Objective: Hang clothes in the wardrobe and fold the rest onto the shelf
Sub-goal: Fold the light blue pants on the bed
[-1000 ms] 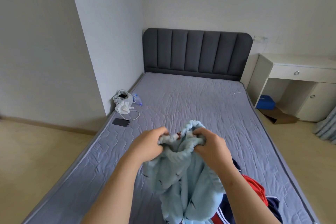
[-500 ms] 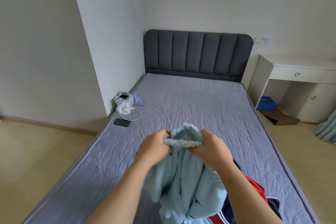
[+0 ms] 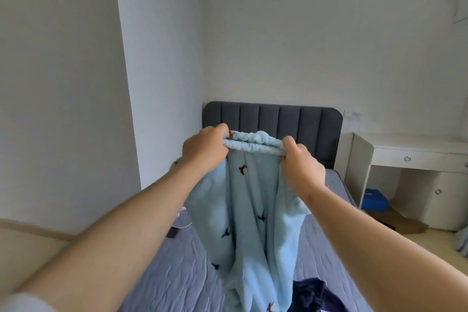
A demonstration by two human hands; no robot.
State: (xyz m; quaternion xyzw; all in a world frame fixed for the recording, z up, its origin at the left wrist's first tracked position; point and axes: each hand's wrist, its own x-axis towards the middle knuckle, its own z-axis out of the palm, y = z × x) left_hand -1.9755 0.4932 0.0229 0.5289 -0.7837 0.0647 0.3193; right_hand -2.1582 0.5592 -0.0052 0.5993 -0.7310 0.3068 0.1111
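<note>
light-blue fleece trousers with dark bird prints (image 3: 253, 210), held up by the gathered waistband (image 3: 253, 143) — clenched at one end in the left hand (image 3: 205, 151), at the other in the right hand (image 3: 301, 168); hanging over the near end of the grey-blue quilted mattress (image 3: 177, 276); early on, by the look: not yet hung or folded; dark navy crumpled garment (image 3: 312, 294) at the near edge — no wardrobe in view

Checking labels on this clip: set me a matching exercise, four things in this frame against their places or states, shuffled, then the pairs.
Things:
1 light blue garment
2 navy garment
3 blue box
4 headboard

Places or states:
A under the white desk
B held up by its elastic band, left hand and right hand
C at the bed's far end
D lying on the mattress

Pairs: 1-B, 2-D, 3-A, 4-C
</note>
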